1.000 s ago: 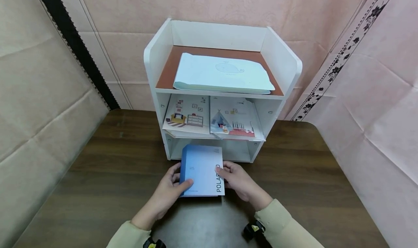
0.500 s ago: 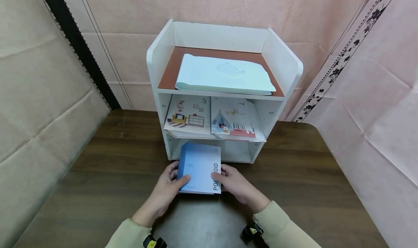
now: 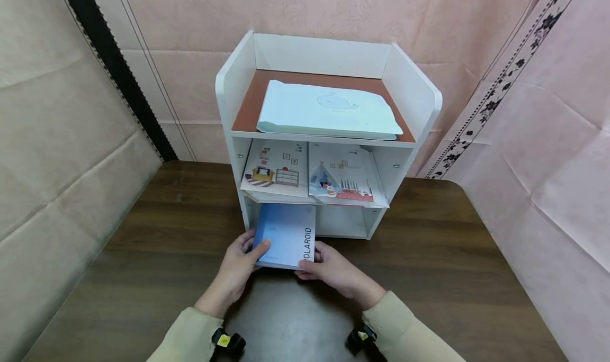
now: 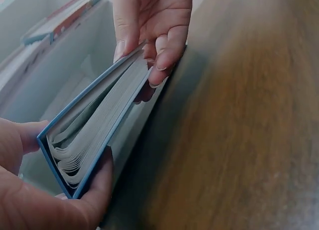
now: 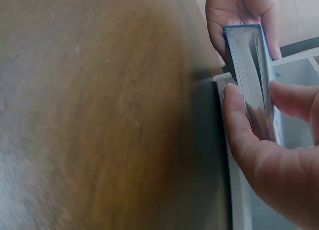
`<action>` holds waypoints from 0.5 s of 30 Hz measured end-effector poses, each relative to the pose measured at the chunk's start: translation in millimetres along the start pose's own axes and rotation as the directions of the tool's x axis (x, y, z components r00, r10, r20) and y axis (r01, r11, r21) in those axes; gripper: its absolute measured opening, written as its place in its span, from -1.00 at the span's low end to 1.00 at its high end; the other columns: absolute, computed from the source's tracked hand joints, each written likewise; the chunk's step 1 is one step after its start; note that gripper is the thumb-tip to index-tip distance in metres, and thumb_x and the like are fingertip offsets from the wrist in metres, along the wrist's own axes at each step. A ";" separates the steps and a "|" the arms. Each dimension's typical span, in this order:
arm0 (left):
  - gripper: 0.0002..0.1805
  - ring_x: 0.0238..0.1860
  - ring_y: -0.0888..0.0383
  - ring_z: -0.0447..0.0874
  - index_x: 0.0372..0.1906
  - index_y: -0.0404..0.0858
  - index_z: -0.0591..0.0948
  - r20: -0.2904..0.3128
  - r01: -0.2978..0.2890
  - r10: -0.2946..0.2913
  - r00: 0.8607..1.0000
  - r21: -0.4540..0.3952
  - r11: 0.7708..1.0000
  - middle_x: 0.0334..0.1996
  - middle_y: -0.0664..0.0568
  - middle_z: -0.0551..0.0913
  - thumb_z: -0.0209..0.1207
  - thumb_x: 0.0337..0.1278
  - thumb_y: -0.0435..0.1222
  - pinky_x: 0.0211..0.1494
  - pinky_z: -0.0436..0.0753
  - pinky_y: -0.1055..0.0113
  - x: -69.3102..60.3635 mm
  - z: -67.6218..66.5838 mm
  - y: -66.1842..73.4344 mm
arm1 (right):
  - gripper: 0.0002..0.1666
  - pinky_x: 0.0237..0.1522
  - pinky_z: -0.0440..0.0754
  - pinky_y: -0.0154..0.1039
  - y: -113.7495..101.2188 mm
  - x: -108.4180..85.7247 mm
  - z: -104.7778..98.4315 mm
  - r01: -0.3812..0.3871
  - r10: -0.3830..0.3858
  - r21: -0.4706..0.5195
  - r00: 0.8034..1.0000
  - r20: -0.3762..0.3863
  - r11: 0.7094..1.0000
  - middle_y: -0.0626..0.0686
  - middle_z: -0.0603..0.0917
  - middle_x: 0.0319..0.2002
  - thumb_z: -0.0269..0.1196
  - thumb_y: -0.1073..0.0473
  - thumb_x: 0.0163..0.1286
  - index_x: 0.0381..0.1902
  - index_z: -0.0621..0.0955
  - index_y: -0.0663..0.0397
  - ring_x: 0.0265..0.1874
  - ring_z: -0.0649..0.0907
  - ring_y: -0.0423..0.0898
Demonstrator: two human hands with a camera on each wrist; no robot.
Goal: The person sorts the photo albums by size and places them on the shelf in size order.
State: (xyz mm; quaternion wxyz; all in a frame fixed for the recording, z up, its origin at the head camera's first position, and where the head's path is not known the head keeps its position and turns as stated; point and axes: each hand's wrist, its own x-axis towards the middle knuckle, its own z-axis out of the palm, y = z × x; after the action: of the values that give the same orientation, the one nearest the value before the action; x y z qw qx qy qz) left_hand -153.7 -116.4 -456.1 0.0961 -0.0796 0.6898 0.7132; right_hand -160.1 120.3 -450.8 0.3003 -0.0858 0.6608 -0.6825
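Note:
Between both hands is a blue photo album (image 3: pixel 286 235) with POLAROID printed along its right edge. Its far end lies inside the left part of the bottom compartment of a small white shelf (image 3: pixel 343 222). The left hand (image 3: pixel 236 261) grips the spine side, thumb on the cover and fingers beneath, as the left wrist view shows at the album's spine (image 4: pixel 59 165). At the near right corner the right hand (image 3: pixel 333 269) pinches the album, thumb above and fingers below. White inner pages (image 5: pixel 249 65) show in the right wrist view.
The middle shelf level holds two illustrated booklets (image 3: pixel 275 169) side by side. On the brown top level lies a pale blue package with a whale drawing (image 3: pixel 329 108). The shelf stands on a dark wooden table (image 3: pixel 157 256), with pink cloth (image 3: pixel 329 7) behind.
Both hands have moved the album forward and slightly left, from in front of the shelf into its bottom compartment. The right hand has slid toward the album's near corner.

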 end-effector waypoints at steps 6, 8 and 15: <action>-0.15 0.23 -0.08 0.40 0.45 -0.44 0.04 0.048 0.047 -0.048 0.998 0.019 0.999 0.36 -0.32 0.23 0.19 0.31 -0.11 0.18 0.49 0.05 2.4 -6.4 -5.8 | -0.45 -0.07 0.64 -0.07 6.7 6.0 3.5 -0.022 0.021 -0.005 0.999 -0.040 1.000 0.23 0.64 -0.07 0.18 0.31 0.42 0.29 0.29 0.32 -0.14 0.68 0.10; -0.16 0.18 -0.07 0.45 0.45 -0.46 0.02 0.078 0.056 -0.058 0.995 0.023 0.998 0.36 -0.34 0.23 0.19 0.31 -0.16 0.15 0.52 0.06 1.5 -8.8 -5.5 | -0.45 -0.08 0.65 -0.07 6.9 6.5 4.4 -0.025 0.024 -0.010 0.998 -0.055 1.000 0.23 0.64 -0.09 0.19 0.31 0.41 0.28 0.29 0.34 -0.16 0.68 0.11; -0.07 0.14 -0.09 0.49 0.49 -0.41 -0.10 0.189 0.077 -0.077 0.979 0.003 0.997 0.31 -0.40 0.24 0.24 0.24 -0.27 0.10 0.56 0.03 -1.8 -18.1 -5.3 | -0.45 -0.11 0.66 -0.09 6.0 8.1 5.3 -0.038 0.034 -0.034 0.995 -0.091 0.999 0.22 0.65 -0.12 0.21 0.30 0.40 0.25 0.31 0.34 -0.20 0.70 0.08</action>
State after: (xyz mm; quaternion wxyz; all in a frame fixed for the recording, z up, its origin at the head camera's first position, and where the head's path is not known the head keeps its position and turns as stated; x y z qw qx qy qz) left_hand -151.0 -134.3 -461.5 0.1885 -0.0384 0.6725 0.7146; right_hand -162.1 111.8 -458.1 0.2807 -0.0482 0.6873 -0.6683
